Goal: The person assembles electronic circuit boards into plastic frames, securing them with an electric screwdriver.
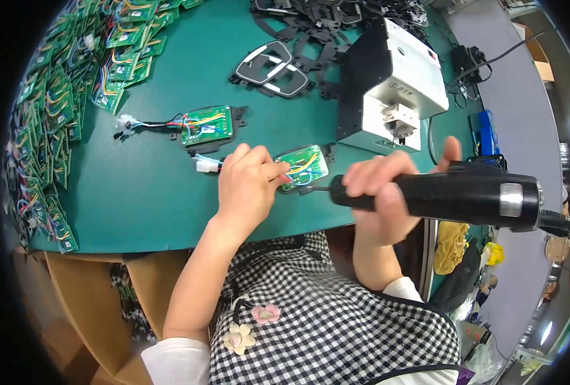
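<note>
A green circuit board [312,162] with yellow, blue and red wires lies on a black plastic bracket in front of me. My left hand [245,183] is closed in a pinch on the wires at the board's left edge. Past its knuckles, a white connector [207,165] sticks out to the left. My right hand [384,199] is wrapped round a black electric screwdriver [468,196], held nearly level. Its thin bit points left and reaches the board's lower right edge; whether it touches a screw is too small to tell. Farther back, a second wired circuit board [207,125] rests on its bracket.
A white-and-black box-shaped screw feeder [394,83] stands right of the boards. Grey-rimmed black frames [274,69] and a heap of black brackets [323,25] lie at the back. Many wired boards [57,106] cover the left side of the green table mat [137,212].
</note>
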Demonstrator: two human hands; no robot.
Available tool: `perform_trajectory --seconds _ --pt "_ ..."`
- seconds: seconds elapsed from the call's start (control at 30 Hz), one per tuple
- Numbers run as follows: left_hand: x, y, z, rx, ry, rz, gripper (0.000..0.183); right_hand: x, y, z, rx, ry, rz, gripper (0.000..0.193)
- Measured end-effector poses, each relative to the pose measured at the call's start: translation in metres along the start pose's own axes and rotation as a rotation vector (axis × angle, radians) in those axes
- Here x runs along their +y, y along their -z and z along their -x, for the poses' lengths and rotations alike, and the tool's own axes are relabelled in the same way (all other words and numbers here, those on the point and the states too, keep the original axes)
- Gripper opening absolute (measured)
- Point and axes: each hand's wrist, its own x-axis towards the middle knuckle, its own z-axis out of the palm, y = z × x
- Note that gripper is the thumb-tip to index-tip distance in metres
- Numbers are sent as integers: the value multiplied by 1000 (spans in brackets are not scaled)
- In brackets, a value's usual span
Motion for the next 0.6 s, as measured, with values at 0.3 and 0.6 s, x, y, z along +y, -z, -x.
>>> perform_trajectory --seconds 0.3,0.6 --pt "4 -4 4 22 20 8 16 32 -7 13 -195 -51 204 78" --pt "1 -4 4 27 45 -6 9 38 -12 -3 -293 -327 253 78"
